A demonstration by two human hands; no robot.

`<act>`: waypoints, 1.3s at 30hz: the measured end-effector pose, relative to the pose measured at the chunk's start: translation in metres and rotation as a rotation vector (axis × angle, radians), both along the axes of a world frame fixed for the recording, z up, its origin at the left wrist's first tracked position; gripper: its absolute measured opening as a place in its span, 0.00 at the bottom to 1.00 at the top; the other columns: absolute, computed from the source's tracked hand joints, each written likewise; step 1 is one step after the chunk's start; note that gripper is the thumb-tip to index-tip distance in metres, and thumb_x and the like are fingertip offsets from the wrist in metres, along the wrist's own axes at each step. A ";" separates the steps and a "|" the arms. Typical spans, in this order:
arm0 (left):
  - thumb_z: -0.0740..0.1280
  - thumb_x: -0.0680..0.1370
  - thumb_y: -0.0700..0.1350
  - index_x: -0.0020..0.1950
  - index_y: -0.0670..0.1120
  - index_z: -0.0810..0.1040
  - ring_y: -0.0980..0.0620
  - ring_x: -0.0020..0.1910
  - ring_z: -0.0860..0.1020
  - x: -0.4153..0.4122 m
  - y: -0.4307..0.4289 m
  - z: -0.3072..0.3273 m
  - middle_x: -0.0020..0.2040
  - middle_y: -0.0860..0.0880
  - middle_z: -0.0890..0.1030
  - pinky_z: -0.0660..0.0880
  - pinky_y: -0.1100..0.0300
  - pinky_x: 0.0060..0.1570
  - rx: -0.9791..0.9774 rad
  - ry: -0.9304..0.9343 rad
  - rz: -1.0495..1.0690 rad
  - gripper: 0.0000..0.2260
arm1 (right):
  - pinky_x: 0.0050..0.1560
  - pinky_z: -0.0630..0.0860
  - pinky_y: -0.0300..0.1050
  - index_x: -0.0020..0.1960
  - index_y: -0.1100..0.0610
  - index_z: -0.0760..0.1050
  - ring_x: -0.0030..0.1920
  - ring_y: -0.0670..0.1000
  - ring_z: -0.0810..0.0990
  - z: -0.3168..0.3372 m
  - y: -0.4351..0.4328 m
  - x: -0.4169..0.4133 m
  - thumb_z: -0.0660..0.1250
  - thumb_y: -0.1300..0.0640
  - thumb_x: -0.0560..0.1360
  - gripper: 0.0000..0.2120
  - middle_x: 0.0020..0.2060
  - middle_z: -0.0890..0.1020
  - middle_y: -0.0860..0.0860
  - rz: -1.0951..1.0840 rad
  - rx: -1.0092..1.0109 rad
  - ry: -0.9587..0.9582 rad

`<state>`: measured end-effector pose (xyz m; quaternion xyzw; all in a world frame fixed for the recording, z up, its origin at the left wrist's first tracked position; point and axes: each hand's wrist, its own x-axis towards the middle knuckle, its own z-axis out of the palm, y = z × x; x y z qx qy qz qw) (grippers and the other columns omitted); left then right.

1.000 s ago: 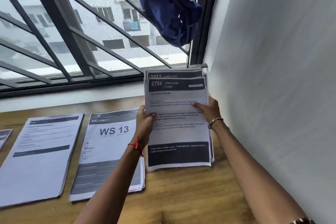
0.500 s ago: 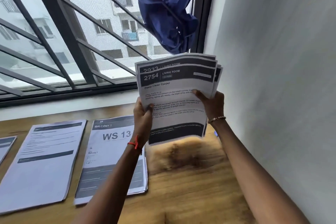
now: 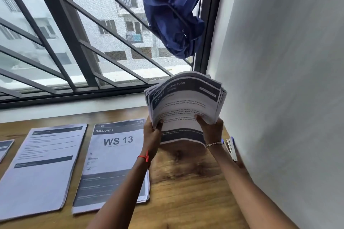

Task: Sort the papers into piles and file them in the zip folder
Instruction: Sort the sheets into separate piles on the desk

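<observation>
— What lies at the left of the frame?

— A sliver of a paper pile (image 3: 5,148) at the left edge, then a second pile (image 3: 42,169) beside it, both flat on the wooden table (image 3: 186,187).

— And nearer the centre?

— A third pile (image 3: 115,156), its top sheet reading "BALCONY 1" and "WS 13". The left forearm crosses its right edge.

— What does the left hand (image 3: 151,135) do?

— It grips the left edge of a thick stack of papers (image 3: 184,104), thumb on the front sheet, fingers curled behind. A red thread (image 3: 145,158) circles the wrist.

— Where is that stack?

— Right of centre, lifted clear of the table and tilted, its upper edges fanned apart. The top sheet reads "LIVING ROOM".

— The right hand (image 3: 211,129)?

— It clasps the stack's lower right part, thumb pressed on the front. A bracelet (image 3: 214,143) sits on the wrist.

— Further right?

— A stapler (image 3: 230,147) on the table against the white wall (image 3: 288,80). A blue cloth (image 3: 171,11) hangs at the window, top centre.
</observation>
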<state>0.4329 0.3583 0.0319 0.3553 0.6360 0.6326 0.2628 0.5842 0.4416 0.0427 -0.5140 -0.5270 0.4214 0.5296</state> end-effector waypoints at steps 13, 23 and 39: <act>0.60 0.74 0.32 0.55 0.39 0.75 0.45 0.50 0.79 -0.005 0.026 -0.014 0.52 0.43 0.80 0.78 0.51 0.49 -0.330 -0.108 -0.102 0.12 | 0.28 0.69 0.22 0.52 0.67 0.77 0.42 0.50 0.77 -0.017 0.040 0.013 0.73 0.67 0.66 0.15 0.44 0.80 0.54 0.135 -0.099 -0.246; 0.72 0.70 0.49 0.73 0.37 0.57 0.42 0.73 0.56 0.030 0.001 -0.047 0.72 0.40 0.59 0.51 0.57 0.71 -0.564 0.671 -0.079 0.39 | 0.59 0.68 0.56 0.55 0.70 0.72 0.58 0.66 0.72 -0.074 0.046 0.012 0.62 0.51 0.72 0.23 0.55 0.74 0.67 0.018 -0.060 -0.938; 0.49 0.68 0.73 0.76 0.48 0.56 0.43 0.75 0.52 0.049 -0.033 -0.101 0.76 0.44 0.58 0.52 0.35 0.63 -0.544 1.358 -0.695 0.43 | 0.68 0.65 0.51 0.70 0.59 0.63 0.66 0.56 0.68 -0.066 0.132 -0.100 0.58 0.71 0.73 0.26 0.66 0.70 0.56 0.748 0.249 -1.273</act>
